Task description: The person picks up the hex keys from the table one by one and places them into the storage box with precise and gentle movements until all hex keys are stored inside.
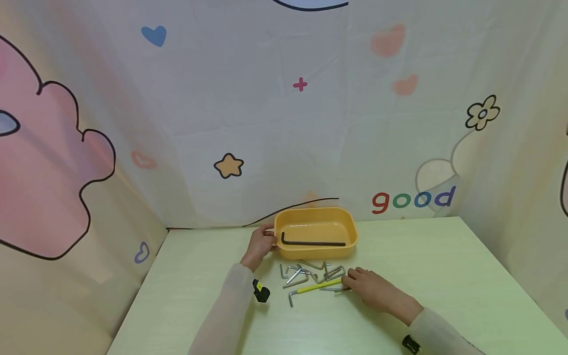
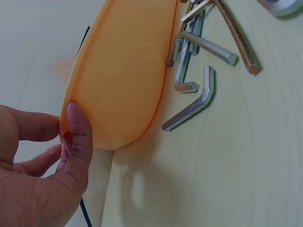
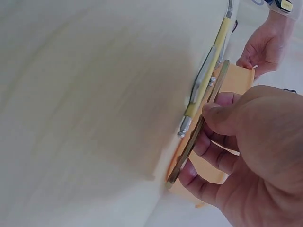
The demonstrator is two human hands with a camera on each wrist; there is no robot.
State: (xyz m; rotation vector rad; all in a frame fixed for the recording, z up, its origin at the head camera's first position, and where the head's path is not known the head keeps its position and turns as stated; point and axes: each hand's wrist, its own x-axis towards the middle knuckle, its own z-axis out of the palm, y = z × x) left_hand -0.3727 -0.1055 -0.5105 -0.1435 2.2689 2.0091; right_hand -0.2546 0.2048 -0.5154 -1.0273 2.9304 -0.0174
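My left hand pinches the left rim of a yellow-orange plastic bin, thumb outside. Lying inside it is a long black hex key. At the right end of the loose keys, my right hand holds a brownish metal hex key between thumb and fingers; part of it is hidden by them. Close beside that key, a hex key with a yellow sleeve and ball end lies on the table. Several silver and brownish hex keys are piled in front of the bin, among them a short bent silver one.
The pale wooden table meets a printed cloth backdrop just behind the bin. Cloth also hangs along the left and right sides. Each wrist wears a small dark device, such as the left one.
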